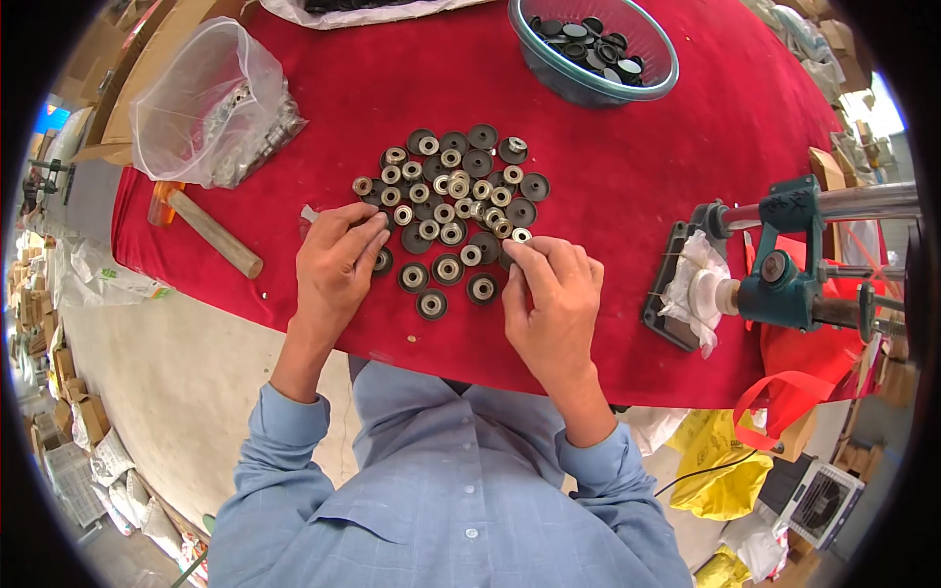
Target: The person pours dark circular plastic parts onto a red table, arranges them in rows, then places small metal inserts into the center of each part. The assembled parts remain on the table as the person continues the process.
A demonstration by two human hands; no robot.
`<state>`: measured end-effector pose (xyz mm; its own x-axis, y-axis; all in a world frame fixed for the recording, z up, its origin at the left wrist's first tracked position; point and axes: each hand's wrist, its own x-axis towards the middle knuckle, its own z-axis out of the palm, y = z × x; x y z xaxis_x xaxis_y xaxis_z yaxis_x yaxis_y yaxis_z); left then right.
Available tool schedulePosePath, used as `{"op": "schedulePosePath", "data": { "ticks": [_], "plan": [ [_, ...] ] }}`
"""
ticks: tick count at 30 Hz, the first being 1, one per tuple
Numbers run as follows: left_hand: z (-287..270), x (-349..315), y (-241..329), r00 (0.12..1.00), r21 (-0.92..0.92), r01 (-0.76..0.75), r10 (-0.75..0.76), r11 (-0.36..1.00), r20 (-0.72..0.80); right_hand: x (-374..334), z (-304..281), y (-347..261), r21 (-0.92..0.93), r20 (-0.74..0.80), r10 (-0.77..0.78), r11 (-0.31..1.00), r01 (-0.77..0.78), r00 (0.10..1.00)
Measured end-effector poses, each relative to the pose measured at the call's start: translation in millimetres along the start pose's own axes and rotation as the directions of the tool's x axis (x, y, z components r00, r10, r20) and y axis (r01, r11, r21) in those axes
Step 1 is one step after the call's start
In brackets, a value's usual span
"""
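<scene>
Small silver ring bearings [444, 213] and round black caps [521, 212] are spread in a loose cluster on the red cloth. Several bearings sit inside caps, like the capped bearing [448, 269] at the near side. My left hand [338, 260] is at the cluster's left edge, thumb and fingertips drawn together beside a dark cap; what they pinch, if anything, is hidden. At the right edge is my right hand [559, 294], its index fingertip by a bearing [520, 235] and a partly covered cap. Its thumb stays apart from the index finger, with nothing clearly held.
A clear plastic bag [211, 108] of metal parts stands far left, near a wooden-handled hammer [216, 233]. Black caps fill a clear bowl [593, 59] at the back. To the right stands a green hand press [784, 265] with white wrapping, beside a red bag [809, 377].
</scene>
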<state>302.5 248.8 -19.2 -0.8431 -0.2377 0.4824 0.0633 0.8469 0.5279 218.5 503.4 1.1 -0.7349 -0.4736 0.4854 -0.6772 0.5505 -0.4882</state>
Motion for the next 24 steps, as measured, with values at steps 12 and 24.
{"op": "schedulePosePath", "data": {
  "ticks": [12, 24],
  "plan": [
    [-13, -15, 15, 0.988, 0.282, -0.093, 0.054, 0.955, 0.144, 10, 16, -8, -0.015, 0.095, -0.118, 0.993, 0.12, 0.988],
    [-12, -22, 22, 0.983, 0.329, -0.1, 0.043, 0.939, 0.178, 22, 19, -14, -0.037, 0.118, -0.051, 0.998, 0.056, 0.992]
  ]
}}
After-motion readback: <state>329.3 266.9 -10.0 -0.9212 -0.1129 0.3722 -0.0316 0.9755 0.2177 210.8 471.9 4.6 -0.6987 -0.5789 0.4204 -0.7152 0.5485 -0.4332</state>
